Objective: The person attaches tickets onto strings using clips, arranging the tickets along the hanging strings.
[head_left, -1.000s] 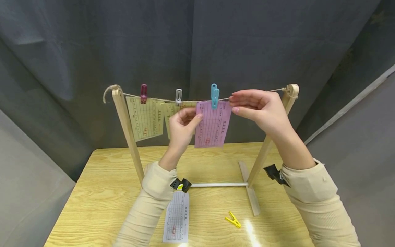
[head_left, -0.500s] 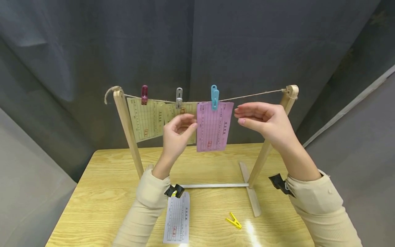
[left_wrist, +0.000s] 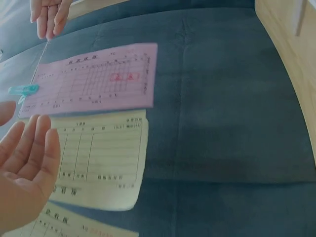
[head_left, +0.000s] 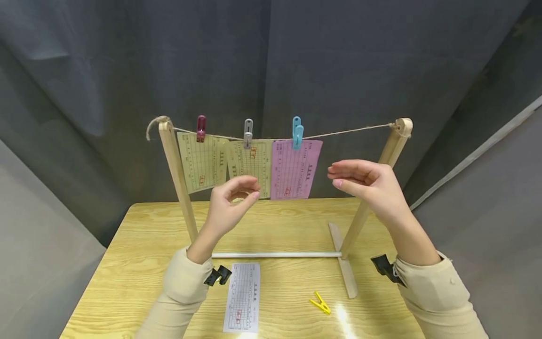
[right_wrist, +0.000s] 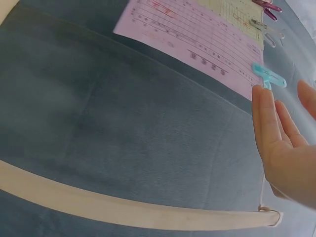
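A pink paper slip [head_left: 295,172] hangs from a twine line [head_left: 351,130], held by a blue clothespin [head_left: 298,134]. To its left hang two yellow slips, one [head_left: 260,165] under a grey clothespin [head_left: 248,133], the other [head_left: 202,165] under a dark red clothespin [head_left: 201,128]. My left hand [head_left: 230,205] is in front of the middle yellow slip, fingers relaxed and holding nothing. Right of the pink slip, apart from it, my right hand [head_left: 368,186] hovers with loosely bent, bare fingers. In the left wrist view the pink slip [left_wrist: 94,79] hangs free of both hands.
On the wooden table [head_left: 144,263] lie a white printed slip [head_left: 243,297] and a yellow clothespin [head_left: 320,302]. The wooden frame has a left post [head_left: 178,179], a right post [head_left: 360,226] and a pale crossbar [head_left: 279,254]. Dark curtain [head_left: 338,61] hangs behind.
Both hands have come away from the pink slip and the line. The left hand moved left and down; the right moved down and slightly right. The pink slip stays hanging under the blue clothespin.
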### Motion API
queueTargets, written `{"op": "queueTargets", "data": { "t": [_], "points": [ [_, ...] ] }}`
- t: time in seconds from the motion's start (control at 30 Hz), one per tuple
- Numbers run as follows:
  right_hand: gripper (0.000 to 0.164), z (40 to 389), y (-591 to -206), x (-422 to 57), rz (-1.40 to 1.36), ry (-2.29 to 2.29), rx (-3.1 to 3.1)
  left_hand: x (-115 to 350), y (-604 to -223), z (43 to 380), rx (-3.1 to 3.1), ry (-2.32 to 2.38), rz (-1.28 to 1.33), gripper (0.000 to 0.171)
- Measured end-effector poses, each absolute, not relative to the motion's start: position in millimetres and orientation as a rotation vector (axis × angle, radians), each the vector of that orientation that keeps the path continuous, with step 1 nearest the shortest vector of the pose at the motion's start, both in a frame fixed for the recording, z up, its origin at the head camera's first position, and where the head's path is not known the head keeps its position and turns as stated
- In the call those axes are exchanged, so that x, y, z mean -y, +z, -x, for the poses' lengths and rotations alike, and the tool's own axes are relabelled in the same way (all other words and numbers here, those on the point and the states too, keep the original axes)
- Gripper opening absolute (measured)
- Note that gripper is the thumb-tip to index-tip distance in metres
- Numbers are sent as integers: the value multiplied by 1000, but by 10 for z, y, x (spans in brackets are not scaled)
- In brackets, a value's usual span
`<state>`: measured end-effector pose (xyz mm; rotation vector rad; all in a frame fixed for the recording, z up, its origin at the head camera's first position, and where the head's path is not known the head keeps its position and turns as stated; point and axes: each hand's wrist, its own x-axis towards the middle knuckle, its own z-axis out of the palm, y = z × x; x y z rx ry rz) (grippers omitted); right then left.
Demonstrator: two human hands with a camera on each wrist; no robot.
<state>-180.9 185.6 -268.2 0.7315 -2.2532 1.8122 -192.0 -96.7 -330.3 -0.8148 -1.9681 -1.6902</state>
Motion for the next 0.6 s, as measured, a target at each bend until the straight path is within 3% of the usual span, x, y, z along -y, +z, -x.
{"op": "queueTargets", "data": {
  "t": [0.6],
  "points": [
    [26,1706,-3301,-2022,-668,1861,2325,1293,-3745,1728,2097,-1599,950,28]
  ]
}}
